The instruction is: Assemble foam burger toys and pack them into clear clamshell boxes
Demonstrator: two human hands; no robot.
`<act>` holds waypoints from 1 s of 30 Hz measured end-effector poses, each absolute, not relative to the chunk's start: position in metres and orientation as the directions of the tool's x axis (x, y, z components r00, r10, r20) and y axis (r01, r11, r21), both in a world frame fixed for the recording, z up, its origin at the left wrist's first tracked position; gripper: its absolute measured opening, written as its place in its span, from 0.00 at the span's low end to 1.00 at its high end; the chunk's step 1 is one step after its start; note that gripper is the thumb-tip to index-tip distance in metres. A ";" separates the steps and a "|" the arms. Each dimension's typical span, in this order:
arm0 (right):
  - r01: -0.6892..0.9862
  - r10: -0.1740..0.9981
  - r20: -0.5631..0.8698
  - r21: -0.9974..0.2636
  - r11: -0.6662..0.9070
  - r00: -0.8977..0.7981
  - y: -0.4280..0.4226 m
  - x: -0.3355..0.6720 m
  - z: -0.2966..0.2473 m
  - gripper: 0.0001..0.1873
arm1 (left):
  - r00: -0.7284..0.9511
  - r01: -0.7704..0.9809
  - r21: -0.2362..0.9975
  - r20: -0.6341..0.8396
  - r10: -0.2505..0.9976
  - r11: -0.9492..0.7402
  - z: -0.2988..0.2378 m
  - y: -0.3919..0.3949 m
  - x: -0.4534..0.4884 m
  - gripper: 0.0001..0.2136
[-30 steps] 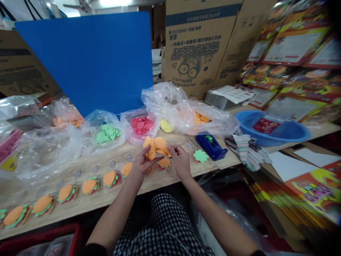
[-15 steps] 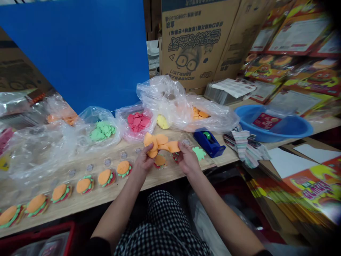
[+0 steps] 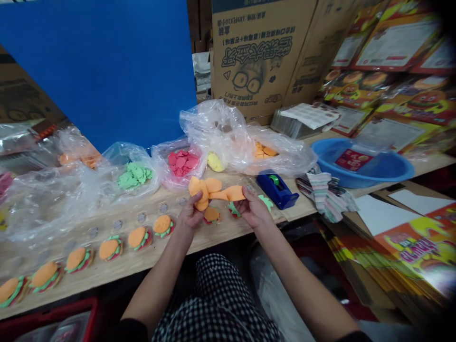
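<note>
My left hand (image 3: 189,217) is closed on a clump of soft orange bun pieces (image 3: 201,186), raised above the table's front edge. My right hand (image 3: 254,210) pinches the other end of the clump, an orange bun piece (image 3: 233,193) that looks stretched and still joined to the rest. Under the hands lie a small candy burger (image 3: 212,215) with an orange top and a stack (image 3: 233,209) with green showing on top, partly hidden by my right fingers. Several finished-looking burgers (image 3: 110,247) run in a row to the left.
Behind are plastic bags of green pieces (image 3: 134,175), pink pieces (image 3: 183,163) and orange pieces (image 3: 264,150). To the right sit a blue tape dispenser (image 3: 277,191), striped cloth (image 3: 326,192) and blue basin (image 3: 377,173). A green leaf piece (image 3: 266,202) lies beside the dispenser.
My hands have drawn slightly apart, the right one shifting rightward and lengthening the orange piece between them. More of the green-topped stack shows below. The view has shifted slightly.
</note>
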State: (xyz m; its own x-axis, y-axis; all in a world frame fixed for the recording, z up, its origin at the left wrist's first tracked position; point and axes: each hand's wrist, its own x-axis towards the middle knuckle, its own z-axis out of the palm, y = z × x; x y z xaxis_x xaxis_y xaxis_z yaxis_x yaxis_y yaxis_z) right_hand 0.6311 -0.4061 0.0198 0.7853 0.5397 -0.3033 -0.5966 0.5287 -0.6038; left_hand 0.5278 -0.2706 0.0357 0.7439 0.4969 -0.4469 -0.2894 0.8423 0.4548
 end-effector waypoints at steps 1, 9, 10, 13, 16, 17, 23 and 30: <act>-0.603 0.550 -0.301 -0.598 0.528 0.779 -0.407 0.632 0.020 0.08 | 0.746 -0.291 0.461 -0.440 0.501 0.838 0.035 -0.271 0.528 0.10; -0.595 0.554 -0.278 -0.588 0.548 0.785 -0.417 0.638 0.023 0.08 | 0.761 -0.272 0.463 -0.433 0.483 0.843 0.031 -0.271 0.529 0.10; -0.584 0.551 -0.267 -0.602 0.545 0.790 -0.418 0.639 0.024 0.08 | 0.761 -0.269 0.462 -0.436 0.480 0.845 0.033 -0.271 0.528 0.10; -0.555 0.540 -0.249 -0.641 0.531 0.804 -0.422 0.644 0.024 0.08 | 0.756 -0.261 0.457 -0.452 0.474 0.850 0.036 -0.271 0.528 0.11; -0.557 0.554 -0.246 -0.658 0.506 0.795 -0.426 0.649 0.019 0.08 | 0.765 -0.247 0.451 -0.453 0.458 0.858 0.036 -0.270 0.527 0.13; -0.561 0.562 -0.246 -0.660 0.500 0.790 -0.427 0.651 0.018 0.08 | 0.770 -0.244 0.451 -0.448 0.454 0.859 0.035 -0.269 0.526 0.13; -0.547 0.563 -0.245 -0.698 0.462 0.789 -0.434 0.659 0.013 0.09 | 0.765 -0.227 0.461 -0.462 0.450 0.858 0.034 -0.268 0.525 0.15; -0.325 0.293 -0.207 -0.831 0.452 0.934 -0.442 0.675 0.014 0.13 | 0.701 -0.302 0.485 -0.470 0.536 0.821 0.045 -0.256 0.518 0.12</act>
State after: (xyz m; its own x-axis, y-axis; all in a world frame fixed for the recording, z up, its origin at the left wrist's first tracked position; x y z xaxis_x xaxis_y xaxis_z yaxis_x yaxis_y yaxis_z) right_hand 0.6745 -0.4423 0.0143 0.9337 0.2925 -0.2066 -0.3254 0.4519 -0.8306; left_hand 0.5181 -0.2562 0.0452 0.7014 0.5359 -0.4698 -0.3019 0.8206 0.4853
